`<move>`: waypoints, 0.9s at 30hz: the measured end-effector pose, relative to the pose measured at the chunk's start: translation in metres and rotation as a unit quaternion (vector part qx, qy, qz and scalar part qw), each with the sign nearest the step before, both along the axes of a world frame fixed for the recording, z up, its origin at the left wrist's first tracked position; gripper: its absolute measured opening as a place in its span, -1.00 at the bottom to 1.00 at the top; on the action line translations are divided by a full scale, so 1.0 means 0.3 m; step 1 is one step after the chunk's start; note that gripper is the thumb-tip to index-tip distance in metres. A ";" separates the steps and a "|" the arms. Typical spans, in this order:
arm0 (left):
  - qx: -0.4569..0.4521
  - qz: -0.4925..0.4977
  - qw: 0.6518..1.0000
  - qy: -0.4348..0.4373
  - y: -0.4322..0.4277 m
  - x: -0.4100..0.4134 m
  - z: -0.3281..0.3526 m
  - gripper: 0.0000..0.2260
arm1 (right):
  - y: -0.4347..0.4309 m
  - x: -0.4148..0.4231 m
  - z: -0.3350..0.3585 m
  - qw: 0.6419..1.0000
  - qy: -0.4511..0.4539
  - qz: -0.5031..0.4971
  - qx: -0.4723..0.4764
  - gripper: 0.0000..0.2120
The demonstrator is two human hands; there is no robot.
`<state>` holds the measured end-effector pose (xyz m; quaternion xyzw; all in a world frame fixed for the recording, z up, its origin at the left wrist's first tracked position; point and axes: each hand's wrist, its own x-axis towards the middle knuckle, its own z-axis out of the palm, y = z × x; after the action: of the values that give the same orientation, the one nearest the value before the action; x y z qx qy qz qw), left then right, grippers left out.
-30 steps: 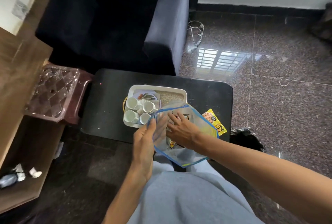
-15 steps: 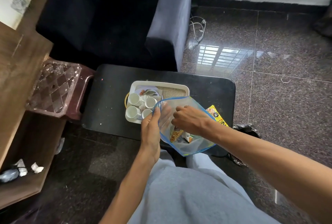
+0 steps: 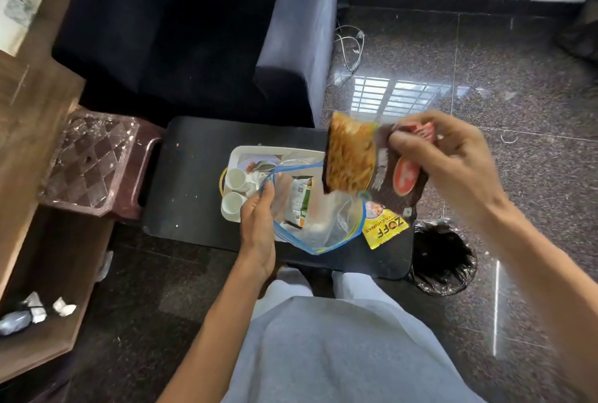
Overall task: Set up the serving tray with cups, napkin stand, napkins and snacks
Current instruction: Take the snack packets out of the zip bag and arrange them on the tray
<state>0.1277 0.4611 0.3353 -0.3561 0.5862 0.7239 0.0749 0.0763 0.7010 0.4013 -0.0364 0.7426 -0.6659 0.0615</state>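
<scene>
Snack packet lifted out, right hand pinching; left hand holds bag, half-hiding tray.

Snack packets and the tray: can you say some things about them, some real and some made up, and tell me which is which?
1. The right hand holds a brown and orange snack packet up in the air. True.
2. The left hand grips the rim of the clear bag. True.
3. The clear bag has nothing in it. False: a green and white packet lies inside.
4. White cups stand on the tray. True.
5. The yellow packet lies on the tray. False: it lies on the black table, beside the clear bag.
</scene>
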 end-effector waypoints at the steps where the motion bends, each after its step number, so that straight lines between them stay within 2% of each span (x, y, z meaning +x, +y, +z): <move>1: -0.005 -0.002 1.000 0.000 0.001 -0.004 0.000 -0.66 | 0.014 -0.010 -0.006 0.998 -0.023 -0.035 -0.046 -0.95; 3: -0.014 -0.006 1.000 0.001 0.004 -0.008 0.003 -0.67 | 0.036 -0.039 -0.039 0.989 -0.054 -0.101 -0.093 -0.88; 5: -0.014 -0.003 1.000 0.003 0.008 -0.007 0.009 -0.67 | 0.059 -0.075 -0.121 0.979 -0.088 -0.162 -0.082 -0.99; 7: -0.011 0.006 1.000 0.005 0.010 -0.004 0.018 -0.68 | 0.081 -0.117 -0.256 0.963 -0.141 -0.223 -0.062 -0.82; 12: 0.009 0.004 1.000 0.012 0.025 0.008 0.043 -0.73 | 0.076 -0.200 -0.586 0.888 -0.301 -0.326 -0.118 -0.74; 15: 0.014 0.002 1.000 0.014 0.030 0.011 0.053 -0.70 | 0.047 -0.209 -0.748 0.836 -0.376 -0.374 -0.141 -0.78; 19: 0.010 0.004 1.000 0.018 0.024 0.018 0.063 -0.62 | 0.006 -0.178 -0.886 0.791 -0.446 -0.390 -0.154 -0.94; 23: 0.012 0.012 1.000 0.021 0.015 0.029 0.068 -0.53 | -0.026 -0.156 -0.947 0.776 -0.489 -0.367 -0.155 -0.77; 27: 0.011 0.013 1.000 0.023 0.006 0.043 0.063 -0.52 | -0.038 -0.146 -0.962 0.771 -0.516 -0.350 -0.130 -0.77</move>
<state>0.1404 0.4628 0.3543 -0.3462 0.5755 0.7388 0.0563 0.0324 0.6896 0.1128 0.5678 0.4664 -0.6502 0.1930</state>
